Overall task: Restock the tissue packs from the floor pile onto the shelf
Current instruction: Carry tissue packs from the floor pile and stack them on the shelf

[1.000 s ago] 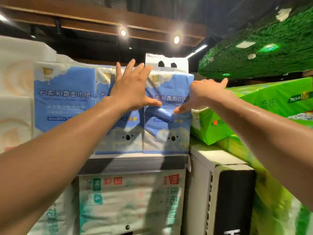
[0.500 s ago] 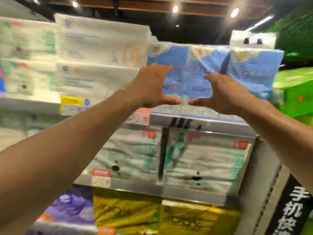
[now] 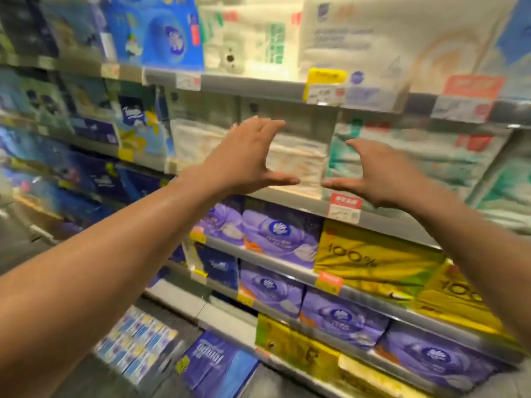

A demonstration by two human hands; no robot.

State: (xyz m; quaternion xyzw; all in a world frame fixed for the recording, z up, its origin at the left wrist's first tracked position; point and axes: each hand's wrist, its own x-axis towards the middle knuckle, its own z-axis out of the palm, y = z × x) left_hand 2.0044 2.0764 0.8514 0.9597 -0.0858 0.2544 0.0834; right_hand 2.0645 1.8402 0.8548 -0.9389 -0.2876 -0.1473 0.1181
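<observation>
A single head-worn wide-angle camera looks forward and slightly down along both outstretched arms. It faces the shelf (image 3: 287, 87) at close range, tilted, rows running beyond the fingers (image 3: 258, 124) and below them.

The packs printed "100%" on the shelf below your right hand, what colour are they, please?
Bright yellow packs, seen in the head view.

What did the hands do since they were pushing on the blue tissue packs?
Both hands let go of the blue packs, which are now out of view. The left hand and right hand now hover open and empty before the white packs on a lower shelf. Both arms stay stretched forward.
</observation>
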